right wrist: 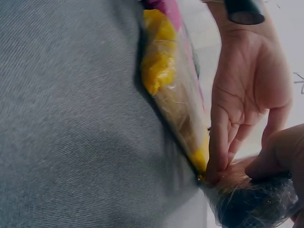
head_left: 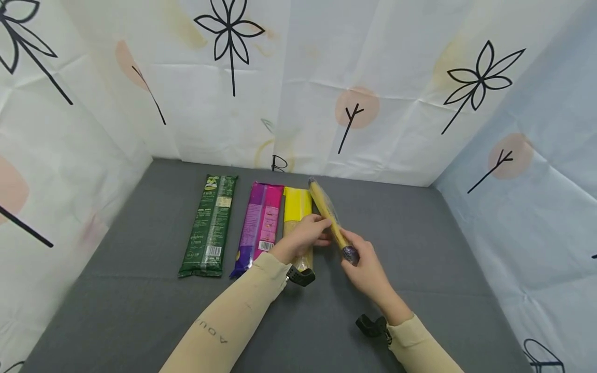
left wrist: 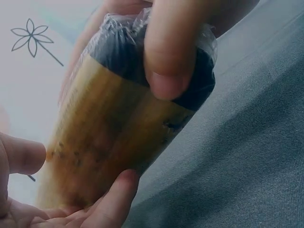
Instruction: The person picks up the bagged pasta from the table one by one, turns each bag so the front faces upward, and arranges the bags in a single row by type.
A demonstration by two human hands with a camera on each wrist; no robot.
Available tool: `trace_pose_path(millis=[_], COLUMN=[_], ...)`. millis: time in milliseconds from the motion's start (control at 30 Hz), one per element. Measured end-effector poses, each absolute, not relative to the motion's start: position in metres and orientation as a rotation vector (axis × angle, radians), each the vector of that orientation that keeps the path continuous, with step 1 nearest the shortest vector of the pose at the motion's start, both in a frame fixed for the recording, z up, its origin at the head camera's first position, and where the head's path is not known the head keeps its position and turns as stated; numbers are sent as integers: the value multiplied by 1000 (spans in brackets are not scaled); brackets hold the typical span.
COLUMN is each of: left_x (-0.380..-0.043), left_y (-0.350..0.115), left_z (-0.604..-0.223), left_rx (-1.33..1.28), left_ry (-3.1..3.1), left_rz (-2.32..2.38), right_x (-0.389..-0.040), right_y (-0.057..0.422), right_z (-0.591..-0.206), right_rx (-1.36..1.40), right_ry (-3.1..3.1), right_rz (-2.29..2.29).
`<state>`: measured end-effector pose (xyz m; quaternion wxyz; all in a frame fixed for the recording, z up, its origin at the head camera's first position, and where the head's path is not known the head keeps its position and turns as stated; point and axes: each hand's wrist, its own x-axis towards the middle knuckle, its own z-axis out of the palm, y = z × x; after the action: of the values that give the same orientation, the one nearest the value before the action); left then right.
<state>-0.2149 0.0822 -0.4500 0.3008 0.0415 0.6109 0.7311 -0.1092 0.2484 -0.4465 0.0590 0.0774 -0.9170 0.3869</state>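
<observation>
A clear-wrapped pack of spaghetti (head_left: 330,207) with a dark band at its near end is lifted and tilted above the table. My right hand (head_left: 366,264) grips that dark end (left wrist: 121,54), its thumb pressed over the band in the left wrist view. Lower along the pack, my left hand (head_left: 305,235) holds it between thumb (left wrist: 26,156) and fingers. Beneath the left hand lies a yellow-and-clear pack (head_left: 297,204), partly hidden by it. In the right wrist view the left palm (right wrist: 251,76) faces the camera, fingertips at the held pack.
A purple and pink pack (head_left: 261,223) lies left of the yellow one. Farther left is a green spaghetti pack (head_left: 208,228). All lie lengthwise on the grey tablecloth (head_left: 140,311). White printed curtains (head_left: 308,67) stand behind and at both sides.
</observation>
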Motion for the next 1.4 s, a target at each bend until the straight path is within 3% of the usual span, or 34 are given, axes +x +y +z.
trace_pose_path(millis=[400, 733, 900, 1067, 1267, 1400], left_x=[-209, -209, -208, -204, -198, -197], left_y=[79, 77, 75, 75, 75, 74], left_z=[-459, -469, -469, -467, -466, -466], left_rx=[72, 4, -15, 11, 155, 278], left_ry=[1705, 1624, 1568, 1583, 1644, 1696], left_rz=[1873, 2006, 2055, 2087, 2102, 2090], right_x=[-102, -100, -98, -101, -105, -107], right_y=[243, 246, 251, 255, 259, 261], right_z=[-454, -456, -457, -458, -457, -453], right_rx=[626, 730, 708, 498, 40, -109], right_ry=[-2688, -2628, -2629, -2646, -2699, -2572], right_rz=[588, 618, 793, 1043, 1863, 2376])
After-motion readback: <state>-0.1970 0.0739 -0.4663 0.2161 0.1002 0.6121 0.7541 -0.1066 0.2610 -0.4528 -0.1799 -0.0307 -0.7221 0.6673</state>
